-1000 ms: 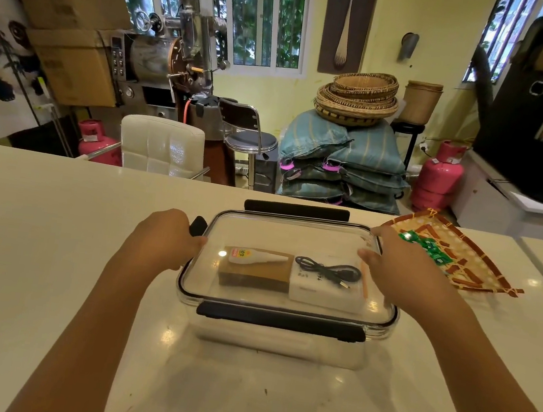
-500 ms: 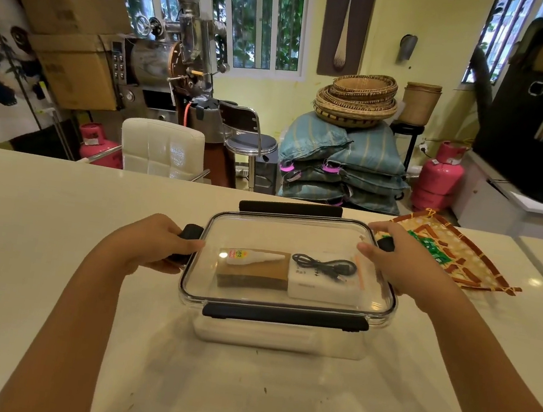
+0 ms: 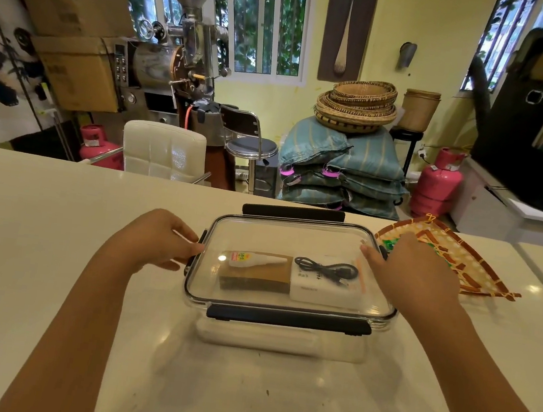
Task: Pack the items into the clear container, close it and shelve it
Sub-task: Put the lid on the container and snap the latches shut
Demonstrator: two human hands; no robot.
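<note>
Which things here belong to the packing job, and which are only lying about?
Job: clear container, its lid, brown box, white tube, white box, black cable, left hand, right hand.

Lying about: woven fan, baskets, sacks, gas cylinder.

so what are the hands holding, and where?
Both hands, left hand and right hand, are at the clear container's short-end clips; firm grip cannot be told.
</note>
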